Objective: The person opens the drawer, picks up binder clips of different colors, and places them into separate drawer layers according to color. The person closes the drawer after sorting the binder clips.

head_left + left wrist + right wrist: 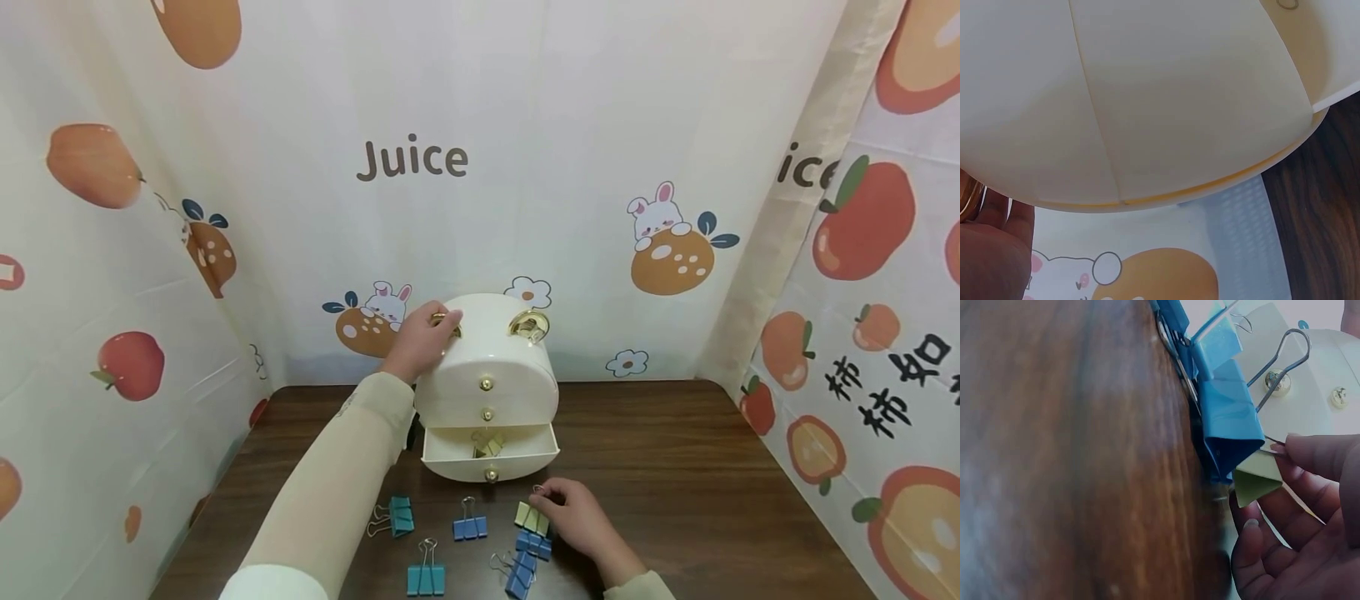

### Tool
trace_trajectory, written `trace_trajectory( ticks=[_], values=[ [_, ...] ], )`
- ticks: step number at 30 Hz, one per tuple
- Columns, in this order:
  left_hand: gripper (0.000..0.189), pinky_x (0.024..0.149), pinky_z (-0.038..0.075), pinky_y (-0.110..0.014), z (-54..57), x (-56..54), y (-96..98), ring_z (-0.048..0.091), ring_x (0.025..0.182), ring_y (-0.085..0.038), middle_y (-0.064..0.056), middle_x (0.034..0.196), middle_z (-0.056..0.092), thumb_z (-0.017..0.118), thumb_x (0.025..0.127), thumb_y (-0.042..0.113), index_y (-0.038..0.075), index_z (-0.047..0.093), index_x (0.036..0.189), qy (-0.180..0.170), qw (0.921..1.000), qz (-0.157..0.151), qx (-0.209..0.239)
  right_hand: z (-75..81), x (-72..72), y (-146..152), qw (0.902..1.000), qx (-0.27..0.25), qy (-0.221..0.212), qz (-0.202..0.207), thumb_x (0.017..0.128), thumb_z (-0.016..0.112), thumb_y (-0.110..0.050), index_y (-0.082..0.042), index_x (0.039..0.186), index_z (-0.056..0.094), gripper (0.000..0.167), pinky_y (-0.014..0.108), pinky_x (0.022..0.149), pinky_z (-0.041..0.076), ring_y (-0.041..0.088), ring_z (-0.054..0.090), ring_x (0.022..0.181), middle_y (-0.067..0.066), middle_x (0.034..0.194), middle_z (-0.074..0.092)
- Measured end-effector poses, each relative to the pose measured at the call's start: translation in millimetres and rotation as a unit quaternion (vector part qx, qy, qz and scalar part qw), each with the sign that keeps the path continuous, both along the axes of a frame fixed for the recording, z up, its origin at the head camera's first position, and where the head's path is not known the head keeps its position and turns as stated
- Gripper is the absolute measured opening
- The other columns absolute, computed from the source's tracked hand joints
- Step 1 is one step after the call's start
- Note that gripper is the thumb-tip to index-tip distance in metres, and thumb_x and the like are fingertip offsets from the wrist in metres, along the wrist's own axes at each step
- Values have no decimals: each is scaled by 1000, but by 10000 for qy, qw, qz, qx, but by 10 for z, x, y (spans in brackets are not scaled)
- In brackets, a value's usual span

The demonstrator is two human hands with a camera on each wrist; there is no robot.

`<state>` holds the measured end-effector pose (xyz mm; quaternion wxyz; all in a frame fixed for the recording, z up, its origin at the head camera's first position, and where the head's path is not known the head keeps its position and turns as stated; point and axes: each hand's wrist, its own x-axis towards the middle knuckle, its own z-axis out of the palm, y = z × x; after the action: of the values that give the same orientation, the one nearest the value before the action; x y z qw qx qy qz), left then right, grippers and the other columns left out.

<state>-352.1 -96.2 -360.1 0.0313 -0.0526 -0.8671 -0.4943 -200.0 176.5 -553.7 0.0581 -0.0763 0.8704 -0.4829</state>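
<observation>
Drawer box: cream-white; ring handles and knobs gold. Clips: one yellow-green, three blue, two teal. Worktop: dark brown, wood-grained. Sleeves: pale beige. Curtains: white, printed with orange and red fruit, white rabbits, dark lettering.

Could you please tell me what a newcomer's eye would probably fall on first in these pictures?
Probably the glossy white box toward the back of the dark tabletop, its bottom drawer open with at least one yellow clip inside. Next, the blue clips and teal clips in front of it, where the right hand pinches another yellow clip. Behind stands pale cloth printed with fruit and the word Juice.
</observation>
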Motion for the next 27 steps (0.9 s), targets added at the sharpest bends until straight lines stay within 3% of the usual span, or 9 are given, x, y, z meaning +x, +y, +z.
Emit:
trace_trajectory(
  ticks=[7,13,20,27],
  values=[
    [39,75,49,-43,-3,-18,6,58,97,-26,-7,103,62,55,102,57,18,58,98,9,10000,-32,-70,74,59,10,9989,107,152,-435,98,71,-27,-15,85,66,19,39,78,47,17,57,87,-2,96,67],
    [39,73,49,-41,-34,5,-8,58,95,-26,-7,100,61,55,102,57,18,58,98,6,9999,7,-103,110,131,38,9977,193,304,-569,99,70,-26,-17,85,67,17,37,76,48,15,59,85,-5,93,67],
    [41,73,49,-41,-53,20,-21,59,95,-25,-7,98,61,54,101,59,18,58,98,-12,10000,-23,-71,241,231,43,9968,168,196,-757,99,70,-27,-17,88,69,16,35,73,48,15,58,81,-5,89,66],
    [39,77,49,-43,-40,-13,-28,58,96,-26,-6,100,62,55,102,56,18,59,97,130,9997,-52,-177,394,298,24,9946,48,600,-841,98,73,-25,-19,87,72,12,28,68,48,8,57,76,-9,81,64]
  ],
)
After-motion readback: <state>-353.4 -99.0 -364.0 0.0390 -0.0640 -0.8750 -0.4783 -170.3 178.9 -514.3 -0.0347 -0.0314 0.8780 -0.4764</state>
